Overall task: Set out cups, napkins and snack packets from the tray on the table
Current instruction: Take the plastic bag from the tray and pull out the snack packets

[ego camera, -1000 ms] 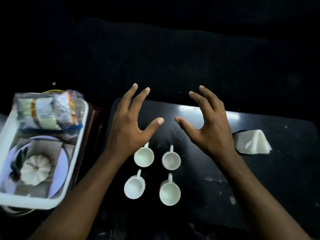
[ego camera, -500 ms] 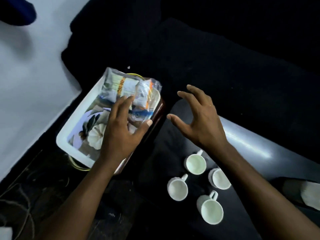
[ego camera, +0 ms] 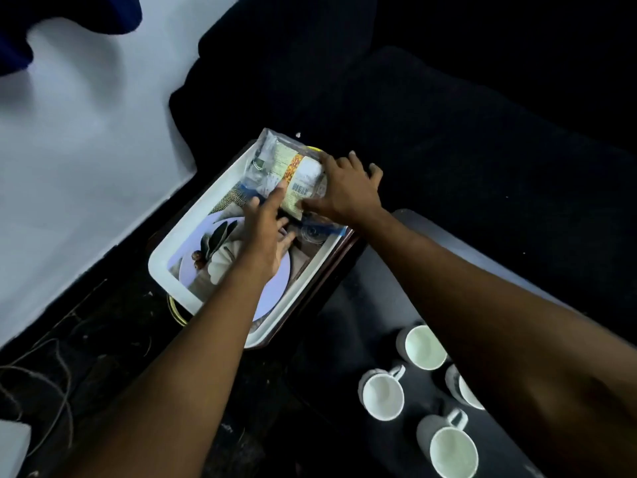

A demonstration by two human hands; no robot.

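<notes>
A white tray [ego camera: 193,215] with a printed pumpkin picture on its floor sits left of the dark table [ego camera: 348,305]. Clear snack packets [ego camera: 293,170] lie at the tray's far end. My right hand [ego camera: 348,191] is laid over the top packet, its fingers curled round the far edge and thumb on the near side. My left hand [ego camera: 265,236] touches the packet's near left corner with its fingertips. Several white cups [ego camera: 382,395] stand on the table at lower right, one partly hidden by my right forearm. No napkins are in view.
A pale wall or floor area [ego camera: 69,167] fills the left. Dark upholstery [ego camera: 448,115] lies behind the tray and table. Thin cords [ego camera: 51,367] trail on the dark floor at lower left.
My view swung left from the table to the tray. Both hands moved from hovering above the cups to the tray, and they now rest on the top snack packet.
</notes>
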